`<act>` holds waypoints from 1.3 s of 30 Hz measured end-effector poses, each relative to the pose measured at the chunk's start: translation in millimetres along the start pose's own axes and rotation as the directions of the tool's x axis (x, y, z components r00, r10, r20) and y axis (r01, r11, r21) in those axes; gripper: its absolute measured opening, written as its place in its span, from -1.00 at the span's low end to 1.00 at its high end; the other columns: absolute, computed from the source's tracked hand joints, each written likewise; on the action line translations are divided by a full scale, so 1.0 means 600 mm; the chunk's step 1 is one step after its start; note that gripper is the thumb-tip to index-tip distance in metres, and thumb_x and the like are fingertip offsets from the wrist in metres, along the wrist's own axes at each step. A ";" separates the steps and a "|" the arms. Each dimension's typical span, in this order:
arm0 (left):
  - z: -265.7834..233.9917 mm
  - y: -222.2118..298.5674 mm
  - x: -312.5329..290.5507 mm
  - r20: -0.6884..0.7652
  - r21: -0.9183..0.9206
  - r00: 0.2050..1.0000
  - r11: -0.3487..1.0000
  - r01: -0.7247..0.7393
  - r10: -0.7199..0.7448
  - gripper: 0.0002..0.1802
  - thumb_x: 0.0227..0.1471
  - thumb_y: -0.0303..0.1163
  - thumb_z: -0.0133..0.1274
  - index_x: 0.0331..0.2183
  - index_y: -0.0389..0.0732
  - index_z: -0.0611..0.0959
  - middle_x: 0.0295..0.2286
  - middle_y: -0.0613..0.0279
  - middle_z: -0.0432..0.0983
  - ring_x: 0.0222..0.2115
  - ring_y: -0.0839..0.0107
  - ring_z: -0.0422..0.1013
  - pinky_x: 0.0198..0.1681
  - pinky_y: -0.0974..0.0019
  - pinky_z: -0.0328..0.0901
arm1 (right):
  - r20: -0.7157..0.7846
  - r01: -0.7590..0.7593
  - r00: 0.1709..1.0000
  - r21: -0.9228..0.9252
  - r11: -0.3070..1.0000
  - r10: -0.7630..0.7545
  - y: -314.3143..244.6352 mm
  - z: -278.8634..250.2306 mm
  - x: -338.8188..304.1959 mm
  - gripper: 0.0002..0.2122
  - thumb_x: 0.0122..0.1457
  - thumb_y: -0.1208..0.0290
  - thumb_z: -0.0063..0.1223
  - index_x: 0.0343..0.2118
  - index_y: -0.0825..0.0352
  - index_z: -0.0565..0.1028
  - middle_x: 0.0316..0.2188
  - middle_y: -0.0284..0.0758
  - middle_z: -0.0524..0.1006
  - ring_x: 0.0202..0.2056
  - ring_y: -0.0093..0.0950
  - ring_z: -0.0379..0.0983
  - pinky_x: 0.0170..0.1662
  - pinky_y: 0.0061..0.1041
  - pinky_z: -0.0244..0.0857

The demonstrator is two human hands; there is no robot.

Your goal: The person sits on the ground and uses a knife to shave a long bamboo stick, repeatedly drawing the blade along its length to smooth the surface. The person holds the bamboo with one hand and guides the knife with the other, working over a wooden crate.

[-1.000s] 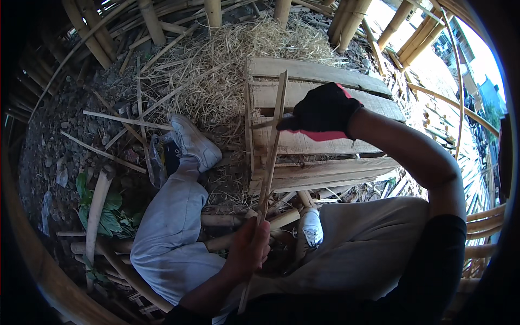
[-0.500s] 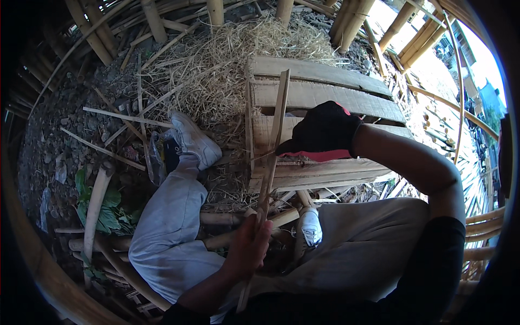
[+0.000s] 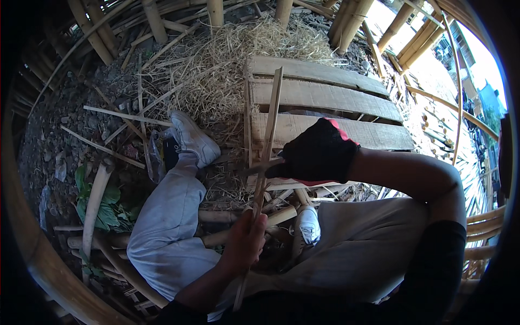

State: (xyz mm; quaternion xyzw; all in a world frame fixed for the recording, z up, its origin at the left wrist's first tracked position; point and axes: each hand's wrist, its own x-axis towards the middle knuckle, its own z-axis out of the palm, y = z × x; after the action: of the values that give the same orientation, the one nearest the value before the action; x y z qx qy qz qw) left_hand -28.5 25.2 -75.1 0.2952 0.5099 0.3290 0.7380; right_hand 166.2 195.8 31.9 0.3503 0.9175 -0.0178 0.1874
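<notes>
A long split bamboo strip (image 3: 272, 111) runs tilted from my lap to over the slatted wooden crate. Bare and closed, my left hand (image 3: 246, 238) grips its lower part. My right hand (image 3: 319, 154), in a black and red glove, is closed around a knife (image 3: 259, 168). The handle is hidden in the glove; the slightly blurred blade lies across the strip, a little above my left hand. Behind the glove stands the wooden crate (image 3: 325, 96) with gaps between its slats.
Shavings (image 3: 233, 70) are heaped beyond and left of the crate. Thin bamboo strips (image 3: 127, 116) lie on the stony ground at left, near a leafy plant (image 3: 108, 203). Bamboo posts (image 3: 352, 24) stand at the back. My shoes (image 3: 195, 142) rest either side of the crate's near corner.
My right hand has moved down along the strip toward my left hand, bringing the knife blade into clearer view. The strip's upper end has shifted slightly left.
</notes>
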 end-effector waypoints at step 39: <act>0.005 0.007 0.001 0.014 0.080 1.000 0.997 -0.002 0.001 -0.71 0.42 -0.07 -0.06 -0.20 -0.09 0.40 -0.70 0.48 0.22 -0.79 0.67 0.16 -0.75 0.45 0.11 | -0.003 -0.321 0.946 -0.125 0.939 0.323 0.218 -0.043 0.064 -0.24 0.39 -0.39 -0.49 -0.35 0.15 0.71 -0.36 -0.26 0.69 -0.22 -0.21 0.63 -0.08 -0.24 0.47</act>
State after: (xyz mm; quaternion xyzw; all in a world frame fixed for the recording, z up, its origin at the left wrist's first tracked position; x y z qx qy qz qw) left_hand -26.3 28.0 -71.2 0.3272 0.5173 0.3066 0.7289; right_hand 216.6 322.9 54.9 0.4833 0.8455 0.0671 0.2170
